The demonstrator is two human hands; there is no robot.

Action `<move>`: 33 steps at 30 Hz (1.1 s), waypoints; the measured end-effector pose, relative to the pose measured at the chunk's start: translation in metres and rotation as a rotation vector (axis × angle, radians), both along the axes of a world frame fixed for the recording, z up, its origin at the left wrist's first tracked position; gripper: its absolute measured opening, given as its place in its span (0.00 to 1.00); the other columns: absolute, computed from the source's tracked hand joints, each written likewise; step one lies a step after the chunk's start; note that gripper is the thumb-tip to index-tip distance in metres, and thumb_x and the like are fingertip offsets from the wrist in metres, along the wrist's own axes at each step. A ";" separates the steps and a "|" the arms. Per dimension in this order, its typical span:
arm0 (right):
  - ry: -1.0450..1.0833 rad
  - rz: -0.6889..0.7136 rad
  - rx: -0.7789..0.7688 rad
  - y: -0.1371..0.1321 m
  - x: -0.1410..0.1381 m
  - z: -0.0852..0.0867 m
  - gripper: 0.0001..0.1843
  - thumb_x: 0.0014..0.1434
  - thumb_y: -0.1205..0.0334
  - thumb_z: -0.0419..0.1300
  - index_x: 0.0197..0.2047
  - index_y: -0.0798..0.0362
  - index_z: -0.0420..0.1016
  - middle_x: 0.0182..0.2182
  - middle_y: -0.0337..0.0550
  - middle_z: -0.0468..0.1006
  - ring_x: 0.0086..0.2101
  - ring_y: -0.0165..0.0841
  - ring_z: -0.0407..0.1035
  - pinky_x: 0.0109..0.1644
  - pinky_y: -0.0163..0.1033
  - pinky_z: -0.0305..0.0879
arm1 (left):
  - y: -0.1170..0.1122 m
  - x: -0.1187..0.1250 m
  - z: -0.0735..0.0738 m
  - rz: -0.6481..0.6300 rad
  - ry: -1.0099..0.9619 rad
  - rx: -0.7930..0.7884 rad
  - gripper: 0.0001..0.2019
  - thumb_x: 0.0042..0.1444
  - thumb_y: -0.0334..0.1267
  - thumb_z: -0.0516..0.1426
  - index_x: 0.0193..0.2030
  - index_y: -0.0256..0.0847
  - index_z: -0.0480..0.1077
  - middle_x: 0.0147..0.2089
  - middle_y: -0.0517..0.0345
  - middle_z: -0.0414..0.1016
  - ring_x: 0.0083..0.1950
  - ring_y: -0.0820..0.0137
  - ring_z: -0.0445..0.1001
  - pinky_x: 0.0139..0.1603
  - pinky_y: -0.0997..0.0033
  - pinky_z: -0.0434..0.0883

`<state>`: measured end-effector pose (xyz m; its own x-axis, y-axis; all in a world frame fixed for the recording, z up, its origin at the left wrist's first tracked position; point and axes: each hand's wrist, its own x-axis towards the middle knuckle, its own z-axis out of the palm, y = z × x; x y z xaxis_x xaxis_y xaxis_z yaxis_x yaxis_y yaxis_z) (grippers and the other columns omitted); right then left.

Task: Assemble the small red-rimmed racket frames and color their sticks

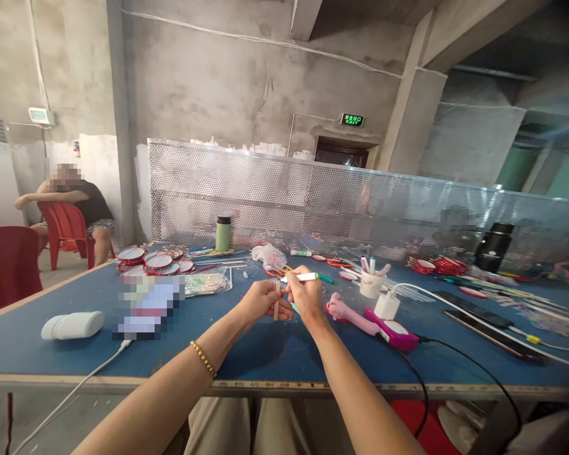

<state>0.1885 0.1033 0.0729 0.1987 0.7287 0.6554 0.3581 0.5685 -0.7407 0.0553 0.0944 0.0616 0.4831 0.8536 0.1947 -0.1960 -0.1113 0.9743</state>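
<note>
Left hand [258, 302] and right hand [308, 296] work close together as I watch through the head camera, each closed on something: the left pinches a slim wooden stick [276, 308], the right grips a white marker [301, 277] with a green end. Take the hands as the clock's centre, twelve pointing away from the wearer. Largest is the blue worktop [189, 366], spreading all around; a perforated metal screen [265, 183] rises at twelve. Smaller, a green flask [223, 235] stands upright at eleven, a pink glue gun [358, 318] lies about three, and a white cup [372, 284] of pens stands at two. The marker's long axis runs nine to three, green end towards three. Smallest, the stick runs roughly twelve to six, its far end just beside the marker's nine-o'clock end, the two nearly square to each other. I cannot tell whether they touch. The left hand is nearer the stick.
</note>
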 end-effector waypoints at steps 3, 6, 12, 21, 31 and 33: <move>0.003 0.002 0.000 0.001 0.000 -0.001 0.08 0.54 0.58 0.56 0.25 0.51 0.65 0.15 0.32 0.68 0.13 0.26 0.60 0.17 0.31 0.56 | -0.001 -0.001 0.000 0.001 -0.001 -0.001 0.14 0.55 0.45 0.62 0.34 0.36 0.66 0.29 0.49 0.80 0.31 0.63 0.82 0.35 0.65 0.78; 0.024 0.022 0.005 0.000 -0.001 0.000 0.09 0.54 0.58 0.56 0.25 0.51 0.65 0.15 0.32 0.68 0.13 0.26 0.60 0.17 0.31 0.55 | -0.001 -0.001 0.001 0.004 -0.001 -0.001 0.14 0.56 0.44 0.62 0.34 0.35 0.66 0.29 0.49 0.80 0.31 0.63 0.82 0.36 0.65 0.78; 0.005 0.011 0.006 0.000 -0.001 0.000 0.08 0.54 0.58 0.56 0.26 0.51 0.65 0.15 0.32 0.68 0.13 0.26 0.60 0.17 0.31 0.55 | 0.001 0.000 0.001 0.001 0.010 -0.004 0.14 0.56 0.44 0.62 0.34 0.35 0.66 0.29 0.49 0.80 0.31 0.63 0.81 0.36 0.65 0.78; -0.012 0.021 0.007 0.001 0.001 -0.002 0.10 0.55 0.56 0.55 0.26 0.51 0.66 0.16 0.32 0.68 0.13 0.26 0.61 0.17 0.31 0.55 | 0.005 0.000 -0.004 -0.009 0.003 0.027 0.18 0.51 0.50 0.63 0.33 0.37 0.65 0.28 0.50 0.79 0.32 0.60 0.82 0.38 0.60 0.77; 0.008 0.042 0.006 -0.001 -0.001 0.001 0.10 0.55 0.56 0.56 0.26 0.51 0.66 0.16 0.32 0.69 0.14 0.26 0.60 0.17 0.31 0.56 | 0.006 0.000 -0.004 -0.007 0.010 0.034 0.17 0.52 0.49 0.62 0.34 0.37 0.65 0.29 0.50 0.80 0.32 0.61 0.82 0.37 0.62 0.78; 0.014 0.041 0.008 0.000 -0.001 0.000 0.10 0.56 0.55 0.56 0.27 0.51 0.66 0.16 0.32 0.69 0.13 0.26 0.60 0.16 0.31 0.56 | 0.005 0.000 -0.004 -0.001 0.008 0.033 0.16 0.53 0.47 0.62 0.33 0.37 0.65 0.29 0.49 0.80 0.32 0.62 0.82 0.37 0.63 0.78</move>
<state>0.1876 0.1029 0.0725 0.1776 0.7311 0.6588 0.3243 0.5885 -0.7406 0.0555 0.0991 0.0579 0.4857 0.8461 0.2195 -0.1887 -0.1437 0.9715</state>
